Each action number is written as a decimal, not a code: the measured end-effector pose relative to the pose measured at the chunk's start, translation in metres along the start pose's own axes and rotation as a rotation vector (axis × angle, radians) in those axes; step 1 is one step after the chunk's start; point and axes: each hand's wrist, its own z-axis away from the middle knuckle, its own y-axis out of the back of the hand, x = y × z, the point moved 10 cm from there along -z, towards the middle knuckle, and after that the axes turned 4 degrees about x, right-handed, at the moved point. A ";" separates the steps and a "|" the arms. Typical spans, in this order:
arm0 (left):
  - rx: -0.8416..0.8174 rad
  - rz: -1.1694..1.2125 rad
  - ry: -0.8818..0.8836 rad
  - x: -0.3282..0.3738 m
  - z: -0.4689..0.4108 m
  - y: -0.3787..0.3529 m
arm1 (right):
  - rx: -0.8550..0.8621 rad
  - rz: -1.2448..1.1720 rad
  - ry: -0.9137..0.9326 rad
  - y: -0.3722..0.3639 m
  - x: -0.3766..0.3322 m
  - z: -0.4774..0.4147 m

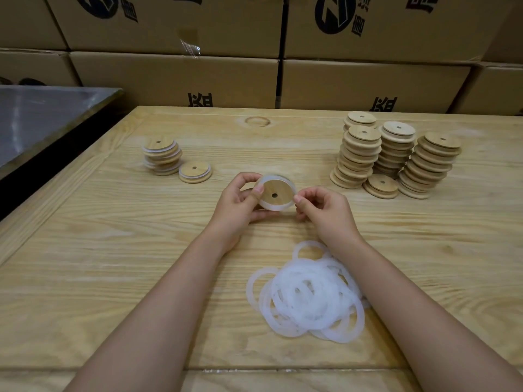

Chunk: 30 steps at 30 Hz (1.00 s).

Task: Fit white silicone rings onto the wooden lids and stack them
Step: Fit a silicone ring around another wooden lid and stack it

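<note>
Both hands raised, left hand (236, 200) gripping lid (276, 196), right hand (325, 212) pinching ring (291, 190)

Lid in work (276, 195): round wooden disc with a small centre hole, held tilted above the counter (113, 250). A white silicone ring (271, 206) lies around its rim. The left grip (237, 205) holds the lid's left edge; the right grip (325, 213) pinches the ring at the right edge.

Loose rings (307, 292): translucent white, in an overlapping heap on the counter, nearer than the lid in work.

Ringed lids (162, 157): leaning stack, far left of the lid in work. One ringed lid (195, 171) lies flat just beside that stack.

Bare lids (393, 154): four tall stacks and a low stack (380, 185), far right of the lid in work.
</note>
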 end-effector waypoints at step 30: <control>-0.022 -0.063 -0.029 -0.001 -0.002 -0.010 | 0.005 -0.023 -0.060 -0.008 0.000 0.003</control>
